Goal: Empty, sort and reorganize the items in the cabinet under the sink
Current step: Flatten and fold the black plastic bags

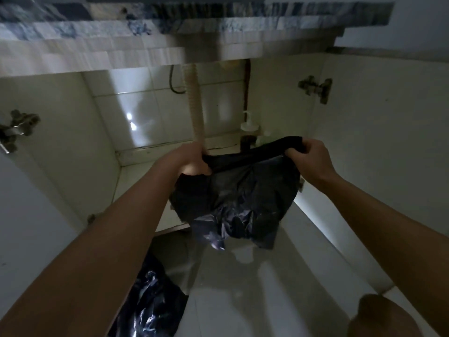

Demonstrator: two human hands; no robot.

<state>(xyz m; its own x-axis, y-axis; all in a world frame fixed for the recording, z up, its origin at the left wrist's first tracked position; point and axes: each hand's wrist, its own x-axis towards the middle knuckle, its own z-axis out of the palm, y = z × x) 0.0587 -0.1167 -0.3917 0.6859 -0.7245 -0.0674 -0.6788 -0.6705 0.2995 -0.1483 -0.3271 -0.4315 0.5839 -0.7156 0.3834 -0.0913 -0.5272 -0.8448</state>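
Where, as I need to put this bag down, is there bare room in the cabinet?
The cabinet floor is bare between the left wall and the drain hose. The back right corner is crowded: a pump bottle stands there, partly behind the black bag that the left hand and right hand grip.

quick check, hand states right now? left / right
left hand: grip closed on the top edge of the black plastic bag.
right hand: grip closed on the bag's opposite top corner.
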